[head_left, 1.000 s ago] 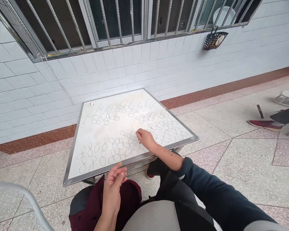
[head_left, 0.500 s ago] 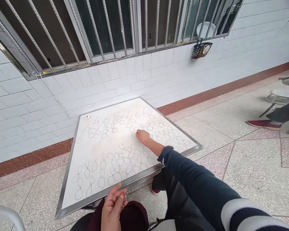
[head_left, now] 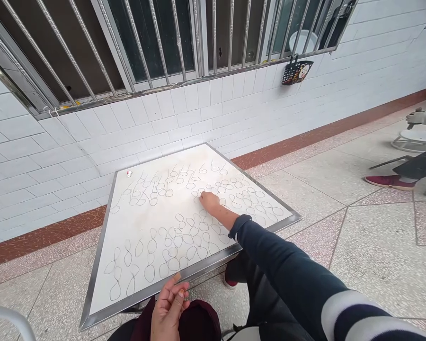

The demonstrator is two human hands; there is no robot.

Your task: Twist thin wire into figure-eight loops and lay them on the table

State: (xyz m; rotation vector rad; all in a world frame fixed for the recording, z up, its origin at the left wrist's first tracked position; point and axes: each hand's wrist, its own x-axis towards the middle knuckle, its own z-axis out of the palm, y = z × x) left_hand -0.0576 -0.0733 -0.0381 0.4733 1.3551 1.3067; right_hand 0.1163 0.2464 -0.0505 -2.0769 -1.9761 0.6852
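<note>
My right hand (head_left: 210, 202) is closed in a pinch low over the middle of the white tabletop (head_left: 142, 227), its fingertips beside thin dark wire-like loops; anything between them is too small to make out. Near the front edge, my left hand (head_left: 168, 308) is raised palm up, thumb against the fingers, and what it may hold is unclear. A tan strip (head_left: 176, 276) shows at one of its fingertips. Many thin figure-eight loops (head_left: 115, 284) lie along the front and right of the table. Loops with straight tails (head_left: 202, 169) lie towards the back.
A small red and white item (head_left: 129, 174) rests at the back left corner. Behind stand a tiled wall (head_left: 184, 111) and barred windows, with a black basket (head_left: 297, 72) hanging. At right are a stool (head_left: 419, 136) and a person's leg and maroon shoe (head_left: 390, 182). Dark maroon cloth is below the table.
The view has shifted slightly. My right hand stays at nearly the same place on the table, and my left hand keeps its pinch. The person's hand at far right has moved a little.
</note>
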